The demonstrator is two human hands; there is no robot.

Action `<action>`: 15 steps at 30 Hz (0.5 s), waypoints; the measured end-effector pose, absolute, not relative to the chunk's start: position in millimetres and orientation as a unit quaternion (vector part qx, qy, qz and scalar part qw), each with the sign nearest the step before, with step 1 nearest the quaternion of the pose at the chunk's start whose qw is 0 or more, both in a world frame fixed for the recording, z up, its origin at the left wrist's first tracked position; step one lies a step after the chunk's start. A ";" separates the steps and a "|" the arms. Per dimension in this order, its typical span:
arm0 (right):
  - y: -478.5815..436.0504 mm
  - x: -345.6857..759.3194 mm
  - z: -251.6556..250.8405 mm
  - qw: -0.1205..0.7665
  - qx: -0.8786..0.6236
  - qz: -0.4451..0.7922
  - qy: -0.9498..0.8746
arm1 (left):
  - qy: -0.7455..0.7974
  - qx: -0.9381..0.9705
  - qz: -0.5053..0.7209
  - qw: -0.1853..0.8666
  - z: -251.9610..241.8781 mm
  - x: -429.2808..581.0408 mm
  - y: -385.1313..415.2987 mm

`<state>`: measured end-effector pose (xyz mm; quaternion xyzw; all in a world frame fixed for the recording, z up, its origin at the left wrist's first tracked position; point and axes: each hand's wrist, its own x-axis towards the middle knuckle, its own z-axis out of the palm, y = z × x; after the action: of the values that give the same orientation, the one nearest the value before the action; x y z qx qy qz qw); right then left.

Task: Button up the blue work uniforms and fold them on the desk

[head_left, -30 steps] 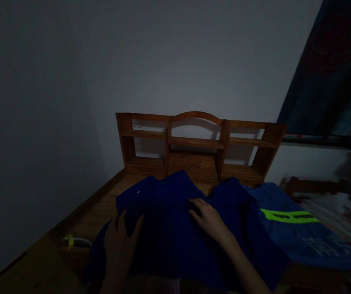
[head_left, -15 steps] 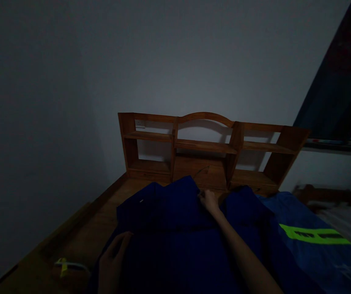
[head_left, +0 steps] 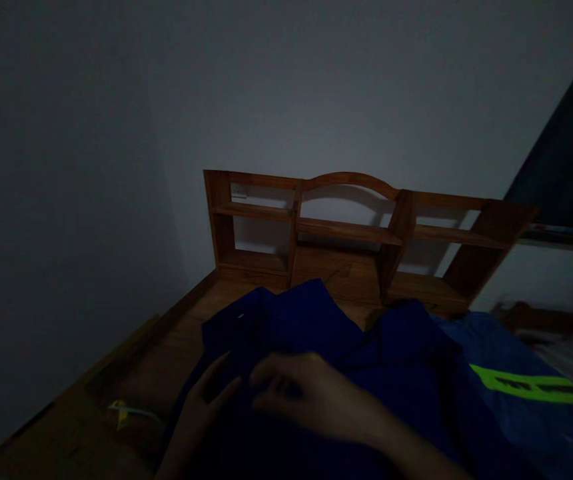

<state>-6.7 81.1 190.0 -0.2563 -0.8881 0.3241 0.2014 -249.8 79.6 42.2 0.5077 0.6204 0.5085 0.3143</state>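
A dark blue garment [head_left: 311, 320] lies spread over a wooden surface in front of me, with a small pale mark near its upper left. Low on its left side is my left hand [head_left: 206, 400], thumb and fingers apart. My right hand [head_left: 301, 393] hovers over the garment's middle, slightly blurred, fingers curved and parted with nothing visible between them. The dim light hides whether either hand touches the cloth.
A wooden shelf unit [head_left: 349, 230] stands against the pale wall behind the garment. To the right lies blue denim-like cloth [head_left: 511, 413] with a bright yellow-green strip [head_left: 531, 387]. A yellow and white strap-like item [head_left: 121, 413] is at lower left.
My right hand has left the garment's upper edge and moved down and left, its fingers now parted. My left hand has shifted slightly right. The view has turned a little left.
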 end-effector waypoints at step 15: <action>186.9 4.7 98.2 0.113 -0.378 0.022 -0.919 | 0.565 0.138 0.711 0.395 14.0 -265.4 63.8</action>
<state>4.7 186.9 98.2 -0.3779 -0.9186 0.0222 0.1129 -265.4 63.8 14.0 0.1380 0.5650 0.7113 0.3947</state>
